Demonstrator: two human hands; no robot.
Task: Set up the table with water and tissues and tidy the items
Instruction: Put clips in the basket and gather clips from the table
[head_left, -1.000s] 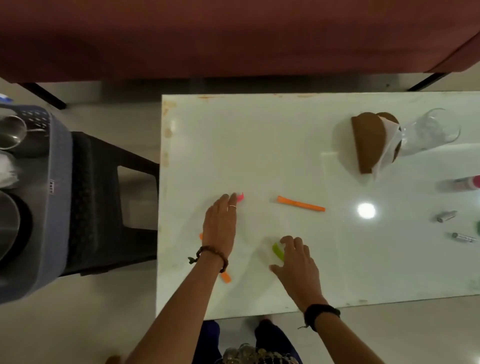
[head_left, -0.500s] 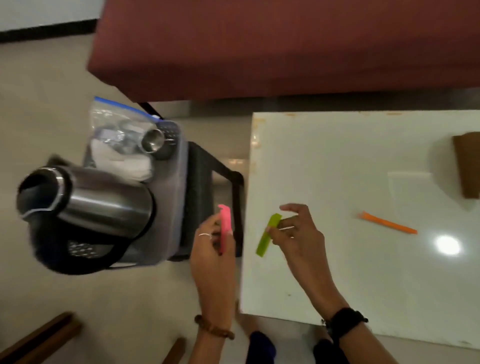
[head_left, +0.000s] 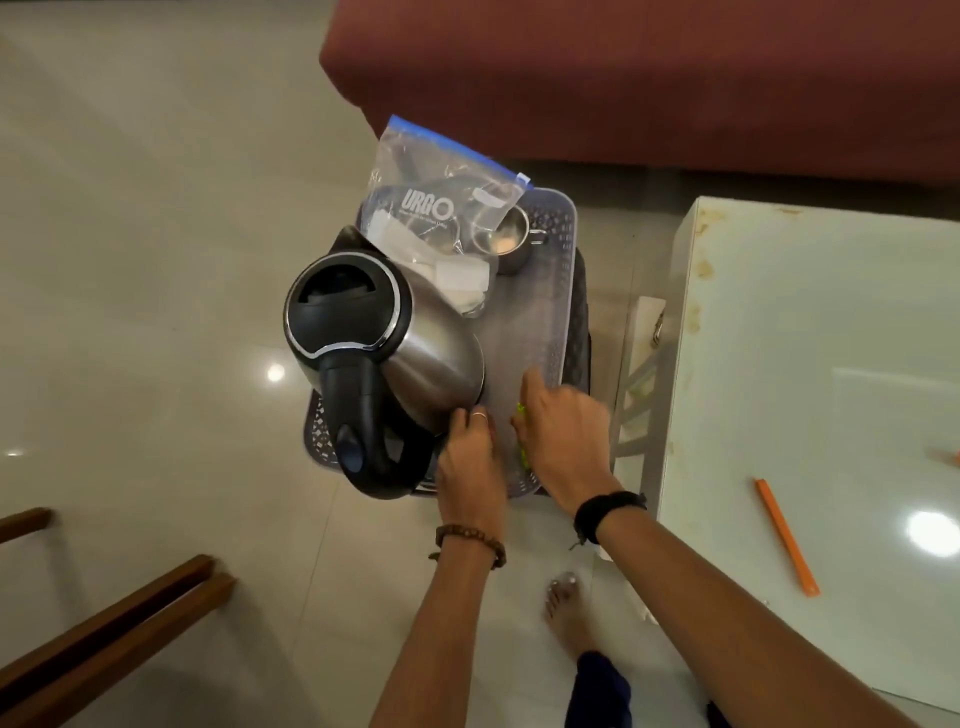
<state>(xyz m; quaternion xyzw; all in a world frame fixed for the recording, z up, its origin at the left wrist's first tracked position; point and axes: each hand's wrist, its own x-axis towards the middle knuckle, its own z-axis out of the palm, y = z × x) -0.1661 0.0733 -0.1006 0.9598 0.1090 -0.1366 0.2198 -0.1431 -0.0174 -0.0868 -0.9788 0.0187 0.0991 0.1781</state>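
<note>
Both of my hands are now down over the grey tray that sits on the dark stool left of the tabletop (head_left: 810, 364). Half a second ago they were still in the air between tabletop and tray, the left one holding a pink strip and the right a green one. Now the right hand (head_left: 563, 441) lies flat and low on the tray (head_left: 550, 291), fingers loosely curled, with the green strip (head_left: 522, 436) showing just under its left edge; I judge it is being laid down. The left hand (head_left: 470, 462) is beside it, touching the base of the steel kettle (head_left: 384, 358). I cannot tell whether it still grips the pink strip, which is hidden.

So the tidying seems under way: two strips are off the tabletop, while an orange strip (head_left: 787, 543) still lies near its close edge.

The view has swung left since the earlier frame. The kettle for the water stands on the tray's near left part. The clear zip bag (head_left: 441, 208) with white tissues and a small steel cup (head_left: 509, 241) sit at the far end.
</note>
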